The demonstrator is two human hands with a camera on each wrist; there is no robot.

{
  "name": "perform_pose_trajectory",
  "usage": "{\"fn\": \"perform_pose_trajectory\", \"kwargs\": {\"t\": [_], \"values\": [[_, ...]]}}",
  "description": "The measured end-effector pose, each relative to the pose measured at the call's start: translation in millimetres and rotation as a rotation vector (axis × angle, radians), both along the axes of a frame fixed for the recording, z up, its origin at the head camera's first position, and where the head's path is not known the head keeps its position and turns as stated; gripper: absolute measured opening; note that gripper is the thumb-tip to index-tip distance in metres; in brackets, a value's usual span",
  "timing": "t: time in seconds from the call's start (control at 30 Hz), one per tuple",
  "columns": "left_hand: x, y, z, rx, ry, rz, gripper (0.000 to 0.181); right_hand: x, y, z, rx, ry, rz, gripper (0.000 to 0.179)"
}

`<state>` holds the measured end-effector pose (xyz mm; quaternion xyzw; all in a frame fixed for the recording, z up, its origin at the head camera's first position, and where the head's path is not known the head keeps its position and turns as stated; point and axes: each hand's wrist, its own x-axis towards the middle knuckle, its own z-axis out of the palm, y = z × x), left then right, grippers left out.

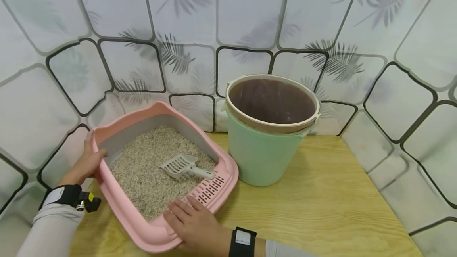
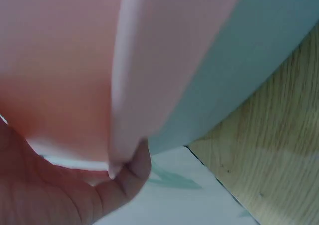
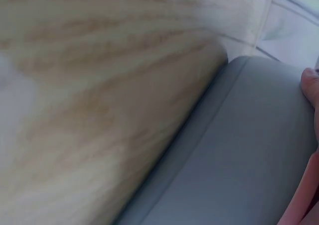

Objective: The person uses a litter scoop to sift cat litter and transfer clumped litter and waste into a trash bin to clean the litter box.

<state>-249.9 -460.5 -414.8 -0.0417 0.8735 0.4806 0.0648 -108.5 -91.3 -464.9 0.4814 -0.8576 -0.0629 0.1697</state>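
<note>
A pink and grey cat litter box (image 1: pixel 119 207) stands at an angle on the wooden table, its high back toward the wall. Sandy grey litter (image 1: pixel 143 173) covers its floor. On the litter lies a pale slotted litter scoop (image 1: pixel 182 165), its handle end reaching toward the perforated front ledge. My left hand (image 1: pixel 85 161) grips the box's left rim; the left wrist view shows fingers bent round the pink edge. At the near front corner my right hand (image 1: pixel 196 223) holds the rim, fingers spread over the top. Its thumb (image 3: pixel 310 85) lies against the grey outer wall in the right wrist view.
Right beside the box stands a green bucket (image 1: pixel 262 158), with a beige-rimmed bucket (image 1: pixel 273 124), dark inside, nested in its top. Patterned sheeting (image 1: pixel 250 15) encloses the back and sides. The wooden tabletop (image 1: pixel 332 197) extends to the right.
</note>
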Motion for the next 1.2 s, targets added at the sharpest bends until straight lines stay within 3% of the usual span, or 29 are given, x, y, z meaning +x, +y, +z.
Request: {"fn": "perform_pose_trajectory", "kwargs": {"t": [0.2, 0.33, 0.5, 0.6, 0.7, 0.77, 0.9, 1.03, 1.13, 1.2], "values": [[13.9, 8.3, 3.5, -0.047, 0.018, 0.087, 0.085, -12.3, 15, 9.3, 0.078, -0.018, 0.037, 0.079], [29.6, 20.6, 5.2, -0.111, -0.031, 0.198, 0.082, -25.5, 30, 17.4, 0.174, -0.084, -0.009, 0.079], [49.4, 44.7, 6.0, -0.056, -0.116, 0.329, 0.08, -45.4, 60, 29.8, 0.197, -0.234, -0.109, 0.083], [61.2, 53.5, 7.6, -0.05, -0.134, 0.352, 0.08, -51.3, 71, 35.8, 0.207, -0.305, -0.169, 0.1], [71.9, 50.6, 7.5, -0.102, -0.093, 0.331, 0.084, -46.2, 68, 37.1, 0.209, -0.304, -0.165, 0.116], [70.7, 42.4, 7.3, -0.154, -0.045, 0.305, 0.088, -40.3, 62, 35.3, 0.185, -0.265, -0.156, 0.121], [58.5, 17.2, 7.9, -0.227, 0.088, 0.264, 0.092, -22.1, 43, 30.3, 0.092, -0.175, -0.125, 0.112], [40.9, -6.2, 7.5, -0.203, 0.187, 0.188, 0.086, -6.5, 24, 21.5, 0.02, -0.074, -0.063, 0.101], [31.5, -15.1, 2.5, -0.194, 0.205, 0.156, 0.077, -3.3, 16, 12.4, -0.048, 0.078, -0.054, 0.076], [27.3, -14.0, 0.6, -0.195, 0.204, 0.174, 0.07, -4.7, 14, 8.4, -0.086, 0.173, -0.071, 0.059]]}}
